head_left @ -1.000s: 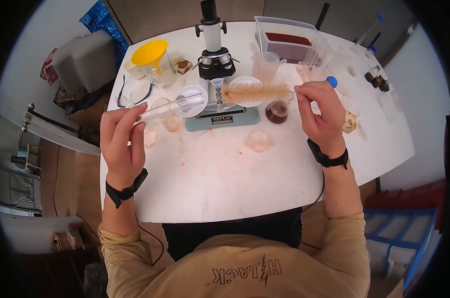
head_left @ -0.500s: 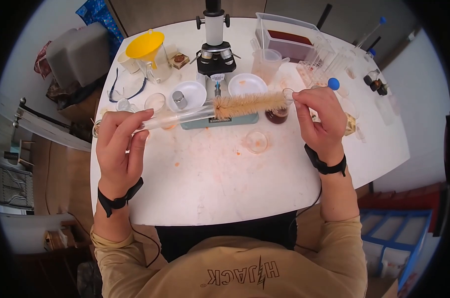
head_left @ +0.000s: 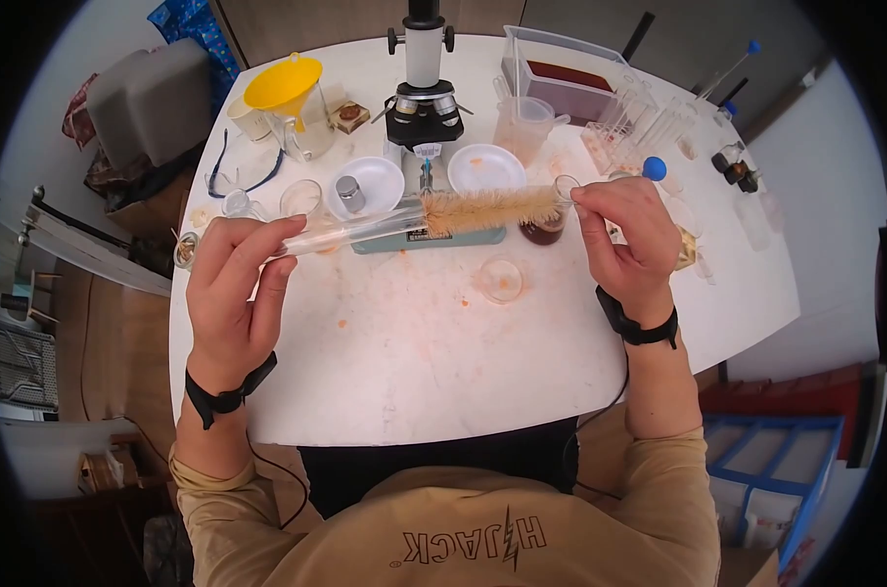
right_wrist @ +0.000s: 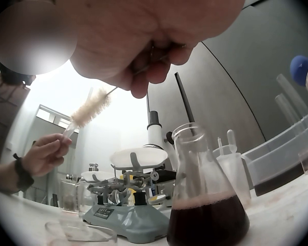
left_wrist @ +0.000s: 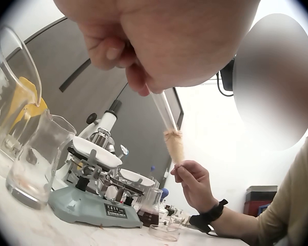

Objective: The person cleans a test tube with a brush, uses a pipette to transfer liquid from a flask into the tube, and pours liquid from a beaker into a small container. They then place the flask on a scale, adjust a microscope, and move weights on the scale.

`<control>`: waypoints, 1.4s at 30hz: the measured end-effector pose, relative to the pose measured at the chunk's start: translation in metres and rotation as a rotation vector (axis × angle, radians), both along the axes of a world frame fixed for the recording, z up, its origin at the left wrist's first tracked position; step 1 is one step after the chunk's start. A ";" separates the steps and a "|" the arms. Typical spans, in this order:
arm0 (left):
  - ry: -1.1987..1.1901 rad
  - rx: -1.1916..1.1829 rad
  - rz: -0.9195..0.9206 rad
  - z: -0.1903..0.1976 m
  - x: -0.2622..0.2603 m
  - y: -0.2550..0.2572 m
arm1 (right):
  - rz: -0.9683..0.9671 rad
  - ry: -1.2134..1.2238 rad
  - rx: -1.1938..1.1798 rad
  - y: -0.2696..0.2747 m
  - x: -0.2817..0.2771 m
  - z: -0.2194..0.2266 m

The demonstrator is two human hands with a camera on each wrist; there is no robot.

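Observation:
Above the table, the left hand (head_left: 236, 293) pinches the rear end of a clear glass test tube (head_left: 355, 233), held nearly level. Thumb and fingertips of the right hand (head_left: 631, 235) grip the thin wire end of a tan bristle brush (head_left: 492, 210). Brush and tube lie in one line, with the brush's front bristles at the tube's mouth; how far they reach inside I cannot tell. The left wrist view shows the tube (left_wrist: 166, 110) meeting the brush (left_wrist: 174, 146). In the right wrist view a thin wire runs from the brush (right_wrist: 91, 107) to the fingers.
Behind the hands stand a green balance (head_left: 380, 243) with white pans and a microscope (head_left: 424, 112). A flask of dark liquid (right_wrist: 208, 223) is under the right hand. A glass dish (head_left: 502, 281) lies in front; a yellow funnel (head_left: 283, 84) sits back left, a clear bin (head_left: 566, 83) back right.
The gap between tube and brush has closed; the bristles have met the tube's mouth. The left hand has moved slightly down in the head view, and the whole table view has shifted a little.

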State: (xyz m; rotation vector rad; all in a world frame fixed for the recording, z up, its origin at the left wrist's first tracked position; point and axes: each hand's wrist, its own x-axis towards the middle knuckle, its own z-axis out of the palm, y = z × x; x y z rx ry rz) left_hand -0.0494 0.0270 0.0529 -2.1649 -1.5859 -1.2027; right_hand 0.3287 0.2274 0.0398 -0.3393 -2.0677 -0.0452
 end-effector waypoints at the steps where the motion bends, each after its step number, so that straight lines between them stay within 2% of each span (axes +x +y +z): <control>1: -0.006 -0.002 -0.002 0.000 0.000 0.000 | 0.002 -0.001 0.006 0.000 0.001 0.000; 7: -0.003 -0.019 -0.046 -0.001 0.003 0.002 | 0.023 -0.028 0.093 0.000 0.002 0.003; 15: 0.001 -0.074 -0.146 -0.008 0.012 0.003 | 0.055 -0.091 0.066 -0.012 -0.008 0.001; 17: -0.174 -0.157 -0.138 -0.014 0.015 -0.001 | 0.067 -0.099 0.061 -0.014 -0.010 0.001; 23: -0.350 -0.230 -0.207 -0.028 0.020 -0.004 | 0.117 -0.158 -0.001 -0.021 -0.014 0.000; 30: -0.351 -0.301 -0.227 -0.025 0.023 -0.006 | 0.169 -0.209 -0.044 -0.024 -0.019 0.000; 36: -0.214 -0.202 -0.172 -0.023 0.016 -0.004 | 0.108 -0.215 -0.161 -0.019 -0.013 0.003; 39: -0.354 -0.181 -0.231 -0.025 0.017 -0.003 | 0.093 -0.240 -0.157 -0.017 -0.011 0.008; 41: -0.530 -0.239 -0.276 -0.030 0.017 -0.003 | 0.091 -0.250 -0.156 -0.018 -0.011 0.009; 42: -0.529 -0.240 -0.275 -0.031 0.018 -0.003 | 0.095 -0.251 -0.159 -0.019 -0.011 0.009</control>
